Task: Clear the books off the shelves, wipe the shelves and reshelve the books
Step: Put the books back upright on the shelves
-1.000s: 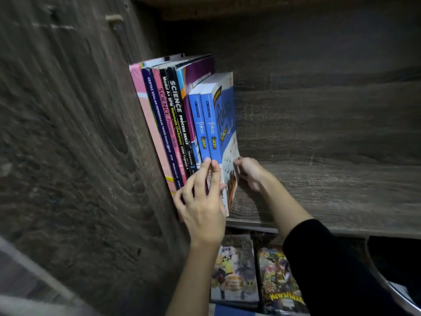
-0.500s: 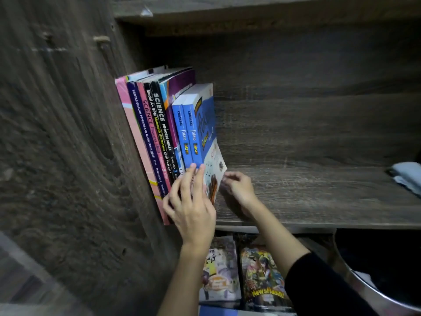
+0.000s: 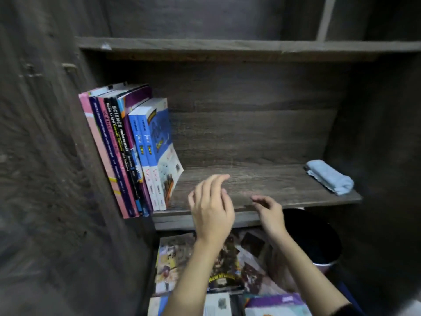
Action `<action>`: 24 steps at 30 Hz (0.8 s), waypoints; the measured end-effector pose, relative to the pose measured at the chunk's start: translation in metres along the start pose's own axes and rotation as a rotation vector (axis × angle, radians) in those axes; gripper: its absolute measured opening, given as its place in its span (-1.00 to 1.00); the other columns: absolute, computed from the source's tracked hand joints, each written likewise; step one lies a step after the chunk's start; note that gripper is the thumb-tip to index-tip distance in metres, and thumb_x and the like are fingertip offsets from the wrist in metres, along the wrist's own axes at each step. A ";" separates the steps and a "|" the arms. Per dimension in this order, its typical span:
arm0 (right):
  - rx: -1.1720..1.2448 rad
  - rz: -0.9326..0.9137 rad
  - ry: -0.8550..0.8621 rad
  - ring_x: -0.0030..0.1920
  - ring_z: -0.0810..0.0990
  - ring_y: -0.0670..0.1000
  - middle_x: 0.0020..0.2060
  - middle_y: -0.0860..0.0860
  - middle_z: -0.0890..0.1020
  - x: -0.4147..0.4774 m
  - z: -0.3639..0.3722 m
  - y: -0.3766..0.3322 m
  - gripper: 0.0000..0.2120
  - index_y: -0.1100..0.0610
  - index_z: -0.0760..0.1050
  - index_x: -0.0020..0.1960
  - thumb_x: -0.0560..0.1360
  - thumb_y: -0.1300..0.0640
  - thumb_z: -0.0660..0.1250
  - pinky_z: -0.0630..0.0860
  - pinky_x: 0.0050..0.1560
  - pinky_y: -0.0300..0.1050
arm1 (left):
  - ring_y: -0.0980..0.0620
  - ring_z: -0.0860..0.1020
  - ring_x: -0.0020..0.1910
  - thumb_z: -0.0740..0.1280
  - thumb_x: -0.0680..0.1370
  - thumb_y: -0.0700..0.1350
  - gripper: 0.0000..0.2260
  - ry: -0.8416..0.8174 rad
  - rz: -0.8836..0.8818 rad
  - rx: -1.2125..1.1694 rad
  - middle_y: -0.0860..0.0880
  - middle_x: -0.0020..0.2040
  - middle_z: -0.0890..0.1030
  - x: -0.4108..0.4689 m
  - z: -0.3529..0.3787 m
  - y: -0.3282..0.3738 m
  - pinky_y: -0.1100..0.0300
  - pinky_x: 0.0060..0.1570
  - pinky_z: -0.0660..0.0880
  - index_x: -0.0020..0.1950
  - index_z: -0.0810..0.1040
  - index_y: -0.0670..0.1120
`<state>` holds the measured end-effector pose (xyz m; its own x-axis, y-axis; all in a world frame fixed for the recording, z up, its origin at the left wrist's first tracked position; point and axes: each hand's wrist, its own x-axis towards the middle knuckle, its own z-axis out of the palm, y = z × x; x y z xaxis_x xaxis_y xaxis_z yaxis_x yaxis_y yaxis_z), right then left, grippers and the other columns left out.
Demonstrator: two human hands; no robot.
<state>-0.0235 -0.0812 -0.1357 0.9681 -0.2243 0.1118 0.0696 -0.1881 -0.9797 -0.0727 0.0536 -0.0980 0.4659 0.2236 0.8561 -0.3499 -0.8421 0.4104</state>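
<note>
Books [image 3: 136,151] at left end of shelf [image 3: 268,181], clear of left hand [image 3: 211,210] and right hand [image 3: 271,213], fingers [image 3: 217,180] loose, empty.

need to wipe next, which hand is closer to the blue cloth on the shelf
Right. The right hand hovers at the front edge of the shelf, left of the cloth; the left hand is farther left, nearer the books.

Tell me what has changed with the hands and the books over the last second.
Both let go: the left hand came off the spines of the books, the right hand off the outermost cover. Both drew back rightward and now hang open over the front of the shelf. The books stayed leaning against the left wall.
</note>
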 end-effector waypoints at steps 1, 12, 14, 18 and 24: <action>-0.010 0.012 0.018 0.01 0.57 0.03 -0.12 0.04 0.62 -0.004 -0.014 0.004 -0.82 0.12 0.56 -0.06 0.48 0.37 0.32 0.39 0.05 -0.19 | 0.05 0.48 0.07 0.19 0.50 -0.14 -0.74 -0.039 -0.027 -0.029 0.05 0.08 0.59 -0.008 0.003 0.013 0.14 0.04 0.32 0.13 0.56 0.00; -0.275 0.300 0.156 -0.07 0.58 0.04 -0.12 0.07 0.66 -0.080 -0.147 0.127 -0.88 0.14 0.60 -0.03 0.48 0.28 0.34 0.40 -0.07 -0.17 | -0.12 0.54 0.05 0.31 0.47 -0.28 -0.79 -0.625 -0.922 -0.311 -0.10 0.06 0.60 -0.170 0.061 0.079 0.16 0.00 0.39 0.07 0.57 -0.12; -0.388 0.390 0.123 -0.02 0.62 0.10 -0.12 0.12 0.67 -0.095 -0.161 0.167 -0.88 0.17 0.61 -0.03 0.48 0.27 0.33 0.41 -0.08 -0.12 | -0.03 0.54 -0.10 0.29 0.50 -0.25 -0.87 -0.828 -1.225 -0.298 -0.04 0.00 0.59 -0.211 0.068 0.071 0.16 -0.16 0.39 0.01 0.54 -0.08; -0.569 0.620 -0.061 0.05 0.58 0.13 -0.05 0.13 0.60 -0.124 -0.174 0.238 -0.96 0.16 0.50 -0.05 0.51 0.23 0.29 0.34 -0.14 -0.16 | -0.19 0.62 -0.05 0.33 0.39 -0.07 -0.56 -0.946 -1.499 -0.218 -0.24 0.06 0.62 -0.269 0.080 0.051 0.04 -0.06 0.57 0.18 0.52 -0.30; -0.563 0.800 -0.165 0.17 0.51 0.16 0.18 0.19 0.52 -0.155 -0.171 0.287 -0.60 0.10 0.30 0.31 0.54 0.09 0.33 0.41 0.13 -0.07 | -0.18 0.57 -0.03 0.45 0.42 -0.13 -0.53 -0.872 -1.638 -0.072 -0.27 0.10 0.58 -0.307 0.082 0.028 0.05 -0.11 0.52 0.22 0.47 -0.36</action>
<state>-0.1952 -0.2644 -0.4059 0.7043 -0.3558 -0.6143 -0.7022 -0.4760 -0.5295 -0.1584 -0.0790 -0.3751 0.5595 0.3876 -0.7326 0.8060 -0.0484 0.5900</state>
